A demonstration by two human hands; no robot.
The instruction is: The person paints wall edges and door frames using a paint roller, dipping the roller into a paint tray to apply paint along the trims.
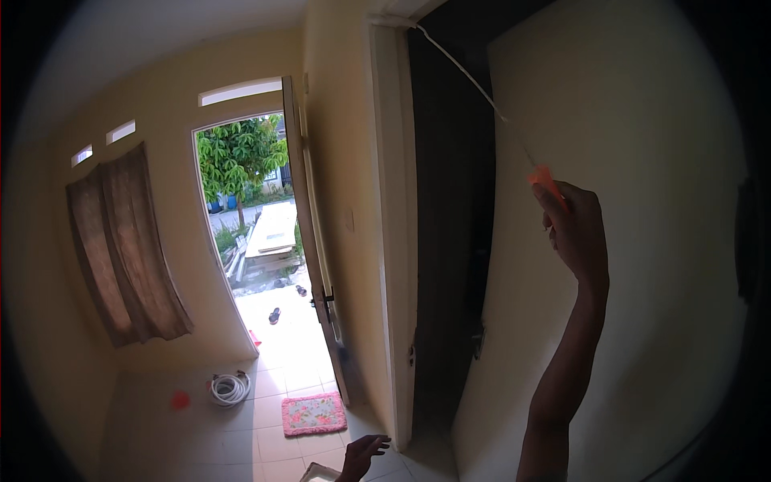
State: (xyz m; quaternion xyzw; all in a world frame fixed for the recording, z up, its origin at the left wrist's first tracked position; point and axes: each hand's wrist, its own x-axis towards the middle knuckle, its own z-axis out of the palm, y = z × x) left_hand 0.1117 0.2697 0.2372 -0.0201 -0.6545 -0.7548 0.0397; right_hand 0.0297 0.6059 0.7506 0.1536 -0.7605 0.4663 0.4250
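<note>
High on the right, my right hand [575,220] grips the orange handle [547,181] of a small paint roller. A thin pale rod [464,69] runs up and left from this handle to the white roller head [391,21]. The head lies against the upper corner of the white door frame [391,181], and whether it presses there is hard to tell. Low in the view, my left hand [364,453] is empty, its fingers loosely apart near the foot of the frame. Beside its wrist shows the pale rim of a container [319,473], mostly cut off by the picture's edge.
A pale door [602,385] stands ajar on the right, with a dark room behind it. Leftward are an open front door [316,241], a pink floral mat [314,414], a coiled white hose [230,390] and a brown curtain [129,247]. Sandals [274,316] lie outside.
</note>
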